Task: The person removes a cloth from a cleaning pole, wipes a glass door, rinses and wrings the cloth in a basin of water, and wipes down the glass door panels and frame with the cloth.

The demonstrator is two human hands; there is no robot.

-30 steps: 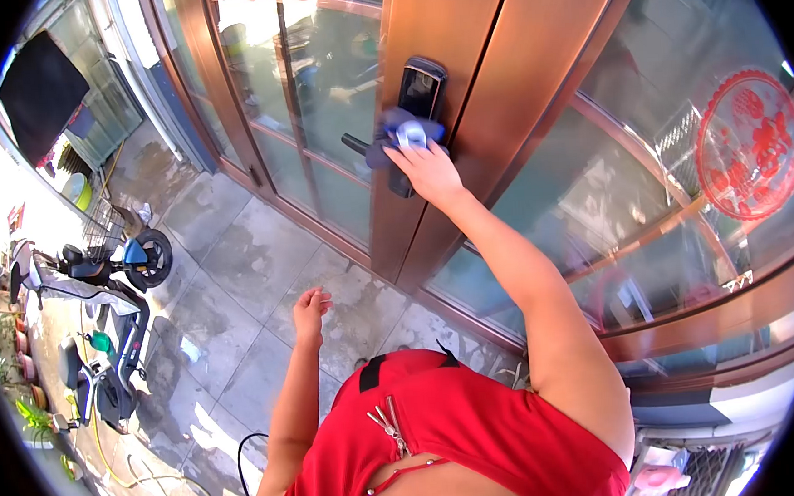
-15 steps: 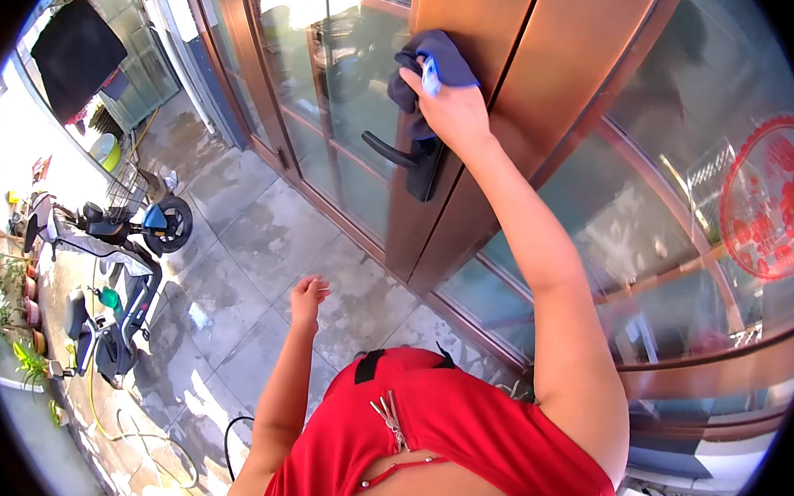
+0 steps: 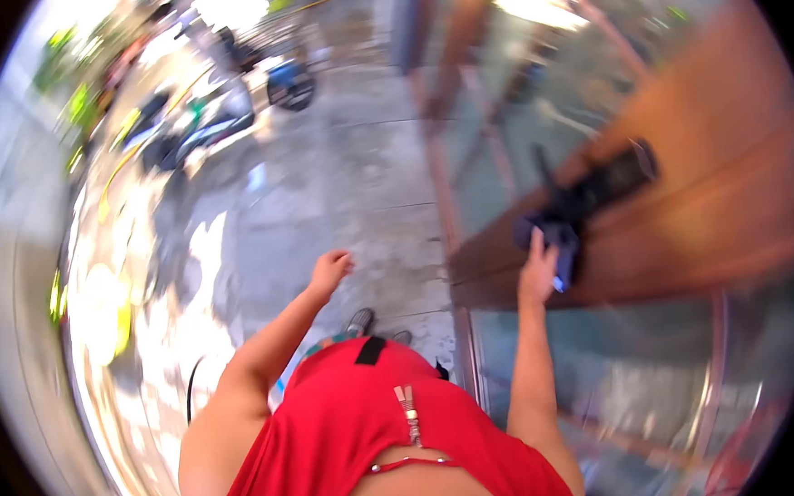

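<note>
With my right hand (image 3: 537, 274) I press a dark blue cloth (image 3: 558, 238) against the brown door (image 3: 721, 201), fingers closed on it. The cloth lies just below the black door handle (image 3: 607, 181), close to the lower end of its plate. The lever sticks out toward the glass side. My left hand (image 3: 332, 270) hangs in front of my body with loosely curled fingers and nothing visible in it, above the paved floor (image 3: 374, 172). Motion blur softens the door and cloth.
A parked scooter (image 3: 198, 124) stands at the upper left, with a yellow hose (image 3: 115, 179) beside it. Glass panels (image 3: 613, 353) flank the door. A pale wall (image 3: 21, 271) runs along the far left. My shoe (image 3: 360, 322) shows below my left hand.
The view has turned and shifted. My right hand has moved with the cloth from above the door handle to below it. My left hand stays loosely curled before my body.
</note>
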